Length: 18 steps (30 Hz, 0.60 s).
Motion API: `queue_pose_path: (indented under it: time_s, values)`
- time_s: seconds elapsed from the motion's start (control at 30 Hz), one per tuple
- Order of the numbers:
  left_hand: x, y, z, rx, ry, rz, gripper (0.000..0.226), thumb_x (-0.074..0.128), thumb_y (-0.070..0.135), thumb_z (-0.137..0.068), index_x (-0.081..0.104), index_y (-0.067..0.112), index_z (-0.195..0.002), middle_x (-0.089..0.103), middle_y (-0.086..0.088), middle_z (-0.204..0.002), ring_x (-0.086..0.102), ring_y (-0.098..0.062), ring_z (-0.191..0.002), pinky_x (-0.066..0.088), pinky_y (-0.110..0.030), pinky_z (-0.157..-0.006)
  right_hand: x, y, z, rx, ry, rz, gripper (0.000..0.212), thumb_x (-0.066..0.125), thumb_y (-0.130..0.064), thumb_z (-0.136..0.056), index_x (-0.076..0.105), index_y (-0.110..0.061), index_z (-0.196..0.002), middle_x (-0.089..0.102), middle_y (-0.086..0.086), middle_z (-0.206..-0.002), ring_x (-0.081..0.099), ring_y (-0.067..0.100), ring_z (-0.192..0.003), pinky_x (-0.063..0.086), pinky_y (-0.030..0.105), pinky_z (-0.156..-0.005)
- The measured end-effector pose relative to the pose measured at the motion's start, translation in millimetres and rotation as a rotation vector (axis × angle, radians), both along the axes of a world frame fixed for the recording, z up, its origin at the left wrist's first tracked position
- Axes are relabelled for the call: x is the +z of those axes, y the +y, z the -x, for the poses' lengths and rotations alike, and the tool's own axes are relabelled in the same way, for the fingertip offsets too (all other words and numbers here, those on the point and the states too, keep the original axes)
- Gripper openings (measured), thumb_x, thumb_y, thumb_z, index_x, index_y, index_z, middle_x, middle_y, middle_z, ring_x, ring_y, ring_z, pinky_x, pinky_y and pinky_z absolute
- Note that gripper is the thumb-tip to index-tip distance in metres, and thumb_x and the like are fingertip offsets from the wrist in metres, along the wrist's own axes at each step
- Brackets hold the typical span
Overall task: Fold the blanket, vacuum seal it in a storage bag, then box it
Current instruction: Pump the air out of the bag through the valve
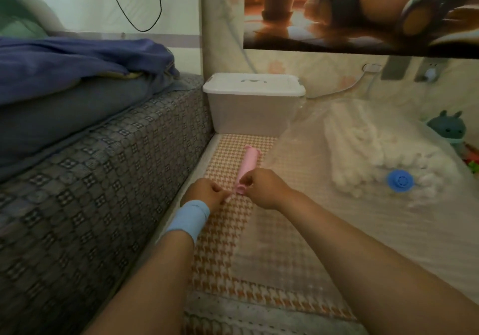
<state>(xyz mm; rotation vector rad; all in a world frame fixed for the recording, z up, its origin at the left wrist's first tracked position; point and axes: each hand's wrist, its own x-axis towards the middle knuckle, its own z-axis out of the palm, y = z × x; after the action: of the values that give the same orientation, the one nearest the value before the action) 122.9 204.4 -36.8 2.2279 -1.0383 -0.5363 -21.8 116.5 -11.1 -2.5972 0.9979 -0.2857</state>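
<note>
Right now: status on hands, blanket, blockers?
Right hand pinches near end of the pump; left hand at it, grip unclear. Blanket in bag, puffy, unboxed. Box lid on.

We see a dim, warm-tinted room under soft, even light that casts no hard shadows. The brightest area is the white wall (85, 5) at upper left, washed out and nearly featureless. A pale sheen on the storage bag (324, 218) veils the blanket (363, 150) inside. The whole frame is soft: the left hand (207, 194), the right hand (261, 192) and the pink pump (248, 163) look slightly smeared, and the poster (363, 10) is blurred. Wide-angle distortion bows the mattress (103, 179) edge and stretches both forearms near the bottom.
</note>
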Motion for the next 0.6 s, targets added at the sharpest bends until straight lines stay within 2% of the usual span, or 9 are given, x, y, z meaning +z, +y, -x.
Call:
queue_pose_path:
  time_s: [0.1, 0.2, 0.3, 0.4, 0.5, 0.57, 0.6]
  values:
    - [-7.2, 2.1, -8.0, -0.080, -0.180, -0.149, 0.021, 0.069, 0.043, -0.084, 0.075, 0.024, -0.086, 0.072, 0.006, -0.088, 0.066, -0.017, -0.084, 0.055, -0.032, -0.083, -6.3, -16.2, -15.4, -0.020, 0.083, 0.151, 0.040, 0.068, -0.033, -0.092, 0.065, -0.026, -0.132, 0.061, 0.011, -0.132, 0.056, 0.031, -0.120, 0.048, 0.037, -0.097]
    - [-13.7, -5.9, -16.5, -0.084, -0.175, -0.076, 0.024, 0.063, 0.041, -0.089, 0.073, 0.024, -0.102, 0.070, 0.003, -0.102, 0.064, -0.020, -0.094, 0.052, -0.030, -0.086, -17.0, -25.9, -29.2, 0.005, 0.184, 0.215, 0.043, 0.067, -0.033, -0.092, 0.061, -0.029, -0.135, 0.053, 0.011, -0.131, 0.051, 0.034, -0.119, 0.047, 0.040, -0.097]
    - [-9.3, -22.2, -20.4, -0.059, -0.111, 0.115, 0.027, 0.047, 0.026, -0.100, 0.069, 0.016, -0.109, 0.067, -0.005, -0.117, 0.062, -0.024, -0.103, 0.049, -0.031, -0.091, -25.3, -33.0, -39.5, 0.016, 0.129, 0.129, 0.046, 0.065, -0.028, -0.092, 0.059, -0.022, -0.137, 0.045, 0.017, -0.134, 0.052, 0.039, -0.117, 0.046, 0.040, -0.100]
    - [-4.6, -38.6, -15.7, -0.093, -0.063, 0.137, 0.036, 0.039, 0.021, -0.102, 0.059, 0.015, -0.131, 0.057, -0.005, -0.137, 0.054, -0.025, -0.122, 0.041, -0.032, -0.101, -27.0, -36.6, -46.8, -0.011, 0.048, 0.078, 0.042, 0.063, -0.023, -0.093, 0.062, -0.014, -0.134, 0.045, 0.021, -0.137, 0.053, 0.038, -0.120, 0.044, 0.036, -0.102]
    - [-7.3, -50.6, -6.5, -0.157, 0.014, 0.065, 0.038, 0.037, 0.024, -0.103, 0.057, 0.017, -0.135, 0.058, -0.008, -0.135, 0.058, -0.029, -0.115, 0.047, -0.035, -0.095, -30.9, -37.7, -46.6, -0.002, -0.039, -0.022, 0.034, 0.064, -0.018, -0.095, 0.068, -0.004, -0.125, 0.062, 0.024, -0.123, 0.061, 0.034, -0.108, 0.049, 0.035, -0.087]
    - [-7.8, -55.5, -1.1, -0.138, 0.077, 0.096, 0.037, 0.043, 0.026, -0.101, 0.058, 0.017, -0.133, 0.062, -0.009, -0.130, 0.061, -0.028, -0.108, 0.049, -0.034, -0.089, -29.1, -36.4, -43.8, -0.033, -0.154, -0.174, 0.028, 0.063, -0.006, -0.093, 0.070, -0.002, -0.119, 0.070, 0.023, -0.113, 0.066, 0.032, -0.097, 0.051, 0.030, -0.075]
    - [-7.5, -56.1, 1.1, -0.104, 0.114, 0.132, 0.036, 0.049, 0.028, -0.099, 0.058, 0.016, -0.132, 0.063, -0.008, -0.128, 0.061, -0.027, -0.105, 0.049, -0.033, -0.086, -25.2, -34.6, -42.8, -0.083, -0.251, -0.285, 0.029, 0.061, 0.001, -0.092, 0.070, -0.001, -0.120, 0.069, 0.023, -0.115, 0.067, 0.033, -0.098, 0.054, 0.029, -0.073]
